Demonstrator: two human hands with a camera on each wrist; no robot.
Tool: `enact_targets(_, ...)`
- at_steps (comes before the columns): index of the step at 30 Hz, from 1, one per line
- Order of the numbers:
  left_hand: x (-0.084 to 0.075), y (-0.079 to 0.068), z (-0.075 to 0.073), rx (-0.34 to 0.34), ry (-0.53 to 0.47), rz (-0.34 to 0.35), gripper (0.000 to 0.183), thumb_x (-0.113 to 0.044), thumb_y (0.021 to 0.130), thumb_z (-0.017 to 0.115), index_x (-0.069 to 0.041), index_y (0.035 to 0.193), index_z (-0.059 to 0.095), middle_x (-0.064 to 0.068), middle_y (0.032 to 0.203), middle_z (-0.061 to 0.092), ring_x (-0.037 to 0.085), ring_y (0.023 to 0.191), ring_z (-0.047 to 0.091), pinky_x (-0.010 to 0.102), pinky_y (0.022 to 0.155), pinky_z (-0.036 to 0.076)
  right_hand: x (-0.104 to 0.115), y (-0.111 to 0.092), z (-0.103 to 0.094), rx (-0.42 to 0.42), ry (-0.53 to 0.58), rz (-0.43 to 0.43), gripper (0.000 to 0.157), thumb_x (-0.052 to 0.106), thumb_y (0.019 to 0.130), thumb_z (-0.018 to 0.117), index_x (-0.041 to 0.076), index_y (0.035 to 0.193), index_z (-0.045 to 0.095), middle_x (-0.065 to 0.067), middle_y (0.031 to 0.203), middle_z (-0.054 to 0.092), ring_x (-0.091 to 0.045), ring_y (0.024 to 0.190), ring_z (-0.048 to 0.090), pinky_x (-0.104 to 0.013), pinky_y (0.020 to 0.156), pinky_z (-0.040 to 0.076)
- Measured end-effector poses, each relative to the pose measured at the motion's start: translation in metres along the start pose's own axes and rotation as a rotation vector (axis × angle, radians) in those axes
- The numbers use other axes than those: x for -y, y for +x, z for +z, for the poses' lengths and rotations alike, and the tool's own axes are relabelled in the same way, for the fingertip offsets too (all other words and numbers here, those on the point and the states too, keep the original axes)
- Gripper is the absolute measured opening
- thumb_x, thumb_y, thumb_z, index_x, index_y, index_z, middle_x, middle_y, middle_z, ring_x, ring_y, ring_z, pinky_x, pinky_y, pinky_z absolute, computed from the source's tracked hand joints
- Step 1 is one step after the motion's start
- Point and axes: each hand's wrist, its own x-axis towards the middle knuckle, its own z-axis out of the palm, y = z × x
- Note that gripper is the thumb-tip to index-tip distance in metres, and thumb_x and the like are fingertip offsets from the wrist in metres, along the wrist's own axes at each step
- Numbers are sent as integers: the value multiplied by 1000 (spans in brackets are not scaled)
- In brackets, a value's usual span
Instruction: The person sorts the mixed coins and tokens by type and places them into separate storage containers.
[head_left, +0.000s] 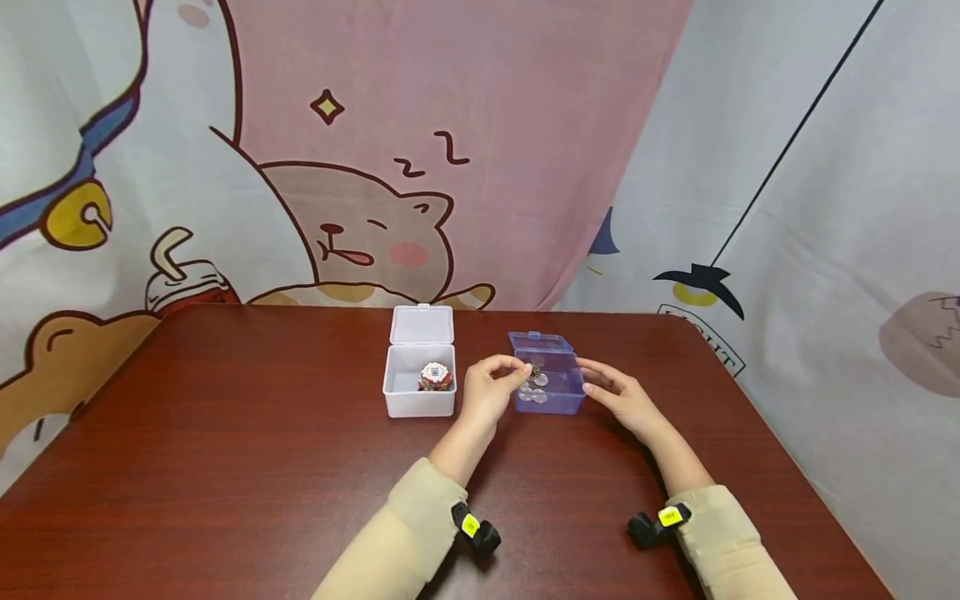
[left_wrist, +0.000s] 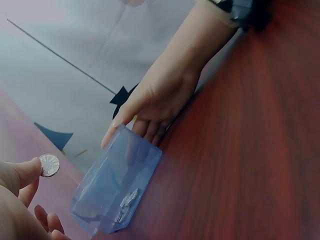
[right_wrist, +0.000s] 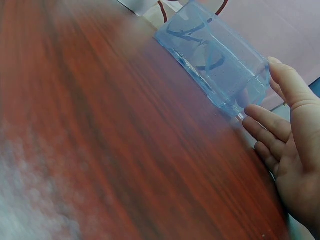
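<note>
A silver coin [left_wrist: 49,165] is pinched between the thumb and finger of my left hand [head_left: 489,387], above the left side of a translucent blue box [head_left: 549,405]. The box stands with its hinged lid raised, and several coins [head_left: 534,396] lie inside toward its left. Against the box's right wall rests my right hand [head_left: 622,402], thumb near the front corner and the other fingers extended along the side. In the right wrist view, these fingertips [right_wrist: 251,111] touch the box's end.
Left of the blue box stands a white box [head_left: 420,406], lid up, with a stack of poker chips [head_left: 435,377] in its right part. Both boxes sit on a brown wooden table [head_left: 247,467]. A printed cartoon curtain [head_left: 525,150] hangs behind the table.
</note>
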Motion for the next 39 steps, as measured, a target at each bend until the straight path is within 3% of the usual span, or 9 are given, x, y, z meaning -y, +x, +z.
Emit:
enact_targets(8,8,14,7,-50,24,-28,9,-9,71,75,-4,75,68,0,77,58,12,78,47,26,68,36,-2,1,0,5,23,-7,46,16,89,57,6,133,43,-20,126,49,-33,113,46,-22,83,42)
enact_targets(16,19,22,15,-93,85,-44,9,-12,71,76,-6,73,69,1,81,56,14,75,45,27,65,36,9,-1,1,4,39,19,44,7,90,54,3,132,43,-24,125,48,-35,113,45,-20,82,42)
enact_targets(21,27,26,18,-123,131,-18,9,-11,70,76,-6,72,69,2,80,55,13,75,46,27,67,36,21,-3,4,3,43,39,45,5,89,54,0,132,42,-26,125,46,-38,113,43,-19,81,42)
enact_targets(31,29,28,23,-154,196,17,8,-12,68,77,-9,70,70,4,81,53,16,74,46,30,70,36,24,-3,5,1,33,47,45,5,89,54,-1,132,41,-27,125,45,-40,114,43,-18,81,41)
enact_targets(36,33,28,22,-144,235,100,9,-14,69,77,-9,71,70,10,82,55,22,75,49,28,67,35,25,-4,5,-3,18,54,45,6,90,54,-1,132,41,-27,125,46,-39,113,44,-18,81,41)
enact_targets(39,36,28,21,-140,260,137,9,-14,69,77,-9,71,70,12,80,55,20,72,47,27,65,34,24,-4,5,-6,7,51,45,6,89,54,-2,132,41,-27,125,46,-40,112,44,-18,81,41)
